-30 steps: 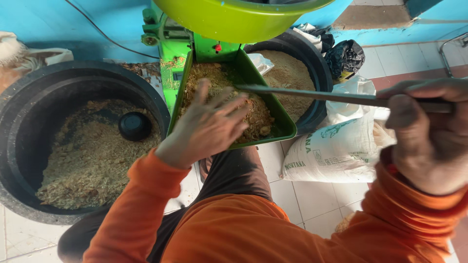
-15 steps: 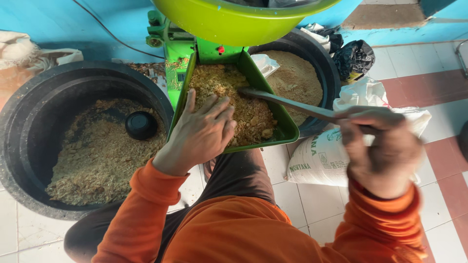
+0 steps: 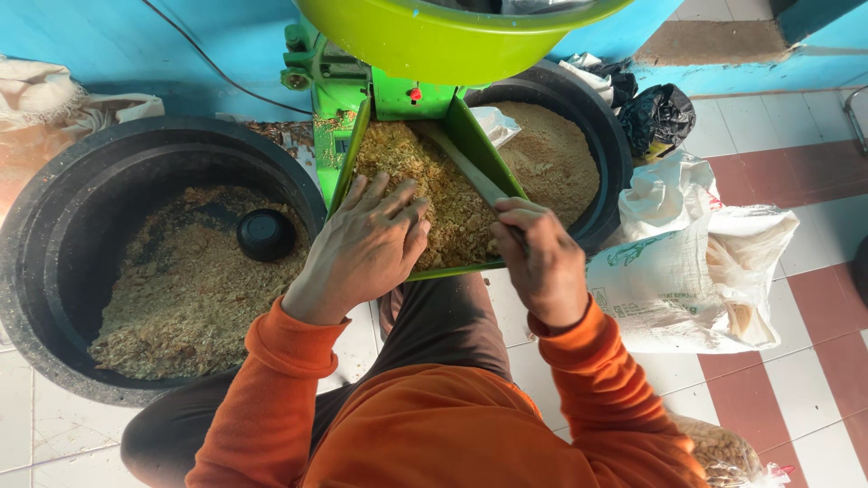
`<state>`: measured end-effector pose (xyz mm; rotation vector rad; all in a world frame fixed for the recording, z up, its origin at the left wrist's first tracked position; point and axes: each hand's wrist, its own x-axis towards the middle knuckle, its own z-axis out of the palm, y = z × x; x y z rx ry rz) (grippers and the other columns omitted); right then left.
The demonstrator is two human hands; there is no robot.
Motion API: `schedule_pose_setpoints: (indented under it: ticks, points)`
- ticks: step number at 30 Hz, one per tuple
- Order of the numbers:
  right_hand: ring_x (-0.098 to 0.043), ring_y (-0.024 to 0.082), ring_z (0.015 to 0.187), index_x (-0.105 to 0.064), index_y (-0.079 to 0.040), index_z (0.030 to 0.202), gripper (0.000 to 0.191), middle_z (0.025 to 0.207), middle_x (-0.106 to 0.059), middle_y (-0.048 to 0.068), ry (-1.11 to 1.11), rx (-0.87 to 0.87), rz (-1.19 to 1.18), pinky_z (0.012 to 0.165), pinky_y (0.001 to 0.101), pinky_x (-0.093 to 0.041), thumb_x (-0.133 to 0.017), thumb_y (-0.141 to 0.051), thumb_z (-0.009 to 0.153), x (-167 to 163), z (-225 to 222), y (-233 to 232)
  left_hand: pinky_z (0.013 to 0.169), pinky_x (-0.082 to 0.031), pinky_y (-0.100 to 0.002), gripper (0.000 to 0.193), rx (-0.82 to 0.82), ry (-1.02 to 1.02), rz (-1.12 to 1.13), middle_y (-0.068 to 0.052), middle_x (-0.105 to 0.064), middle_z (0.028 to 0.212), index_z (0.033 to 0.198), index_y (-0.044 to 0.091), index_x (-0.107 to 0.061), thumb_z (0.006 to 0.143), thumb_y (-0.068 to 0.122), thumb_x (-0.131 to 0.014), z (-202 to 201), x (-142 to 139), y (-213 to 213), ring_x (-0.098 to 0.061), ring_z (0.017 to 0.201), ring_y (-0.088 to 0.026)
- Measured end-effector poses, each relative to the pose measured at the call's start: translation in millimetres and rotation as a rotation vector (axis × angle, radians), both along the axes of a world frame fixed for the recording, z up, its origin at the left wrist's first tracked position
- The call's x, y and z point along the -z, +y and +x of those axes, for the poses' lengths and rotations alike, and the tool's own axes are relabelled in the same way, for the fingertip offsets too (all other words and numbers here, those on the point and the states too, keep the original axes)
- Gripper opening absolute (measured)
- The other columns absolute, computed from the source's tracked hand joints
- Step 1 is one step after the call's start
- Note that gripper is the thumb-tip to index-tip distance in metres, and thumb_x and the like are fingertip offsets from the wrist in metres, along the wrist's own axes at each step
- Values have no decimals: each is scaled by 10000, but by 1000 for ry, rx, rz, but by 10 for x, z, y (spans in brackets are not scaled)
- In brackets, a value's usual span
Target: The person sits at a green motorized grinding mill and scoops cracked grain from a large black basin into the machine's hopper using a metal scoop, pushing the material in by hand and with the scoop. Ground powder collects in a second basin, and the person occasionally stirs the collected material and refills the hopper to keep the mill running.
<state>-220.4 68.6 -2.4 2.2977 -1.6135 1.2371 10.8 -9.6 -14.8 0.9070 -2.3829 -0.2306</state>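
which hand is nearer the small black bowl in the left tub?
Left. The left hand lies flat on the feed in the green tray, just right of the small black bowl. The right hand grips a stick at the tray's far side.

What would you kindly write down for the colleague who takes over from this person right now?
Left hand: open, palm down on the coarse brown meal in the green metal feed tray.
Right hand: fingers shut around the flat grey stick, whose far end lies in the meal near the tray's top.
Big black tub on the left: partly filled with coarse meal, small black bowl lying in it.
Black tub on the right: holds finer tan meal.
White sack: on the tiled floor, right.
Done: tray loaded.
Left: the tray's meal remains heaped by the lime-green hopper.
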Motion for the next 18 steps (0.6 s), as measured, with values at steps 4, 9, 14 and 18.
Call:
schedule_pose_setpoints:
  ticks: [4, 9, 14, 18]
  points:
    - [-748, 259, 997, -591, -12, 1100, 204, 1187, -721, 144, -10, 2, 57, 846, 326, -616, -736, 16, 960, -101, 15, -31, 1137, -381, -551, 325, 17, -26, 62, -152, -685, 1292, 1131, 36, -730, 1020, 272, -536, 12, -22, 5, -588, 1254, -364]
    - [-730, 190, 972, -580, -8, 1207, 174, 1173, -721, 137, -179, 35, 34, 829, 299, -613, -647, 53, 1059, -652, -306, 301, 1136, -352, -597, 347, 28, -55, 47, -153, -664, 1343, 1155, 82, -742, 1011, 313, -527, 1, -2, -11, -583, 1281, -365]
    - [-729, 180, 950, -570, -14, 1208, 154, 1159, -708, 143, -230, 8, 50, 822, 283, -620, -637, 71, 1098, -868, -616, 608, 1096, -322, -669, 377, 41, -102, 52, -145, -659, 1351, 1174, 97, -752, 1014, 334, -505, -12, 36, -30, -565, 1286, -386]
    - [-717, 164, 869, -573, -8, 1197, 178, 1147, -707, 130, -99, 48, 125, 765, 261, -604, -670, 53, 1060, -777, -474, 510, 1108, -339, -651, 384, 30, -76, 20, -146, -665, 1339, 1199, 81, -744, 1024, 331, -511, 4, 32, 1, -581, 1269, -388]
